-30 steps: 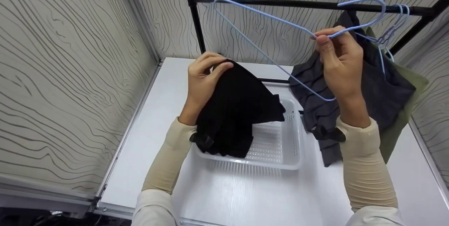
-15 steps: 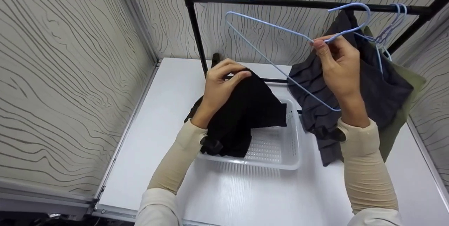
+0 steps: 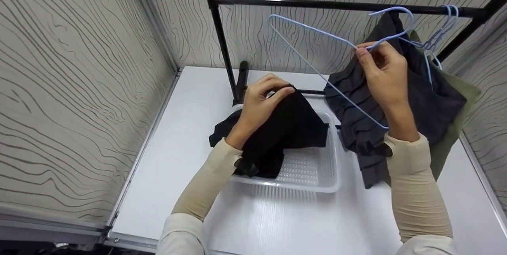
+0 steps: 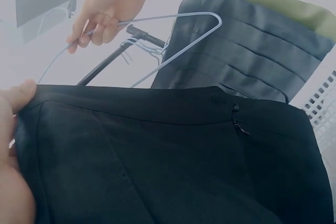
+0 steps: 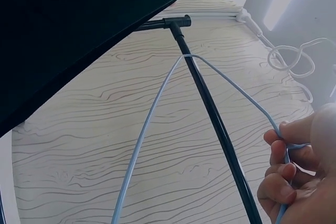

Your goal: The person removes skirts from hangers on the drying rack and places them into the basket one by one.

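My left hand [image 3: 259, 106] pinches the waistband edge of a black skirt [image 3: 293, 124], whose folds drape into and over a white plastic basket [image 3: 285, 185]. The left wrist view shows the skirt's waistband stretched across, with a small zip pull [image 4: 241, 127] near one side. Thumb and fingers of my right hand [image 3: 386, 77] grip a blue wire hanger [image 3: 317, 29] at the neck below its hook. The hanger is bare and tilted, its far corner pointing left above the skirt. Hanger and skirt appear apart in the head view.
Behind the basket stands a black clothes rack [image 3: 293, 2] on the white table [image 3: 158, 160]. A dark grey pleated skirt [image 3: 352, 96] and an olive garment [image 3: 461, 88] hang at its right, with blue hangers [image 3: 439, 37]. Patterned walls [image 3: 79, 88] enclose the table.
My left hand has moved right and down with the skirt, nearer the hanger. My right hand has lowered the hanger slightly, and its far corner has shifted right and down.
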The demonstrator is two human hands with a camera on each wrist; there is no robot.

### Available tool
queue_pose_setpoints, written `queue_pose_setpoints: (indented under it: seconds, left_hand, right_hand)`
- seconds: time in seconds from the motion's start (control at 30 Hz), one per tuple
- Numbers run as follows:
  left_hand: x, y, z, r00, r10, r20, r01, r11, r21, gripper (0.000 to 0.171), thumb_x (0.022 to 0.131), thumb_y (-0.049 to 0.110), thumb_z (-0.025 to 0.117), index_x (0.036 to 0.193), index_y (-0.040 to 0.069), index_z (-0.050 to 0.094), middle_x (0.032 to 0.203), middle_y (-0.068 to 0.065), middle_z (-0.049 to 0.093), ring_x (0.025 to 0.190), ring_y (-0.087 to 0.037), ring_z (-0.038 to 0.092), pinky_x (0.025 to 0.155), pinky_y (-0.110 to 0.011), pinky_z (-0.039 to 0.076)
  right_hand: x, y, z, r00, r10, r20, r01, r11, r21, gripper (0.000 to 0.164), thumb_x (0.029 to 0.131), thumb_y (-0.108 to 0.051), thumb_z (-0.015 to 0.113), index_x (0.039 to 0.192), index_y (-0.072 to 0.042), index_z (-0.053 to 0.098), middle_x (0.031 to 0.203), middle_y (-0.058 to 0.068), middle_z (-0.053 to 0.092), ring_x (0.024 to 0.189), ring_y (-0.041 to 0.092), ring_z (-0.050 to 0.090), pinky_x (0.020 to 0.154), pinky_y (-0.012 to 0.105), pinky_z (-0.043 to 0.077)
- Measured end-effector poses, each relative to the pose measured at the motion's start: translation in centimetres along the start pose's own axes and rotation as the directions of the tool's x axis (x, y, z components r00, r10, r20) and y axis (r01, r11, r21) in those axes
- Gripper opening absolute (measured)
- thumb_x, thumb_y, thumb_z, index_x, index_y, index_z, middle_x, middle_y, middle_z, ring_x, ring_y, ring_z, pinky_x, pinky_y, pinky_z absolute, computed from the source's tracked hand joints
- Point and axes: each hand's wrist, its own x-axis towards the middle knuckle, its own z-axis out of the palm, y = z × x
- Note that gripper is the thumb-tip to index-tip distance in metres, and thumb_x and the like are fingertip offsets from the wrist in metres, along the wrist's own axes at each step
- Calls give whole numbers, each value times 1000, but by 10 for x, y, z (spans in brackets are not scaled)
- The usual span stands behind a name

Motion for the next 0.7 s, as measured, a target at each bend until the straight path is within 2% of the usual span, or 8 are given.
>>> queue_pose_setpoints:
  seconds: [0.27,0.4,0.53,0.7]
  left_hand:
    - [-8,-6,11,999,-45,25,45,999,-11,10,95,10,80,98,0,81,94,-11,76,89,-9,68,83,-28,60]
    - [-10,-8,16,994,-98,37,98,995,4,11,95,11,80,99,1,81,95,-10,76,89,-9,68,83,-28,59]
    - [-14,-11,20,984,-165,65,164,986,25,12,96,12,80,101,2,81,96,-10,77,89,-12,69,84,-26,59]
    - [-18,-14,22,967,-231,111,224,972,67,14,98,16,79,104,4,82,99,-8,77,91,-15,68,85,-30,60]
  right_hand:
    - [3,7,-5,1000,30,-4,-30,996,-79,17,105,-10,68,112,3,77,99,-17,69,72,7,50,65,21,38]
    - [5,12,-8,998,58,-17,-60,992,-108,13,104,-6,66,107,1,76,101,-20,69,77,6,51,68,21,38]
    - [8,17,-11,997,65,-36,-69,990,-126,12,104,-5,65,99,1,74,103,-23,70,77,4,52,70,21,39]
    - [10,22,-14,997,60,-52,-67,988,-142,15,104,-8,65,90,-9,71,102,-23,71,76,2,55,70,20,40]
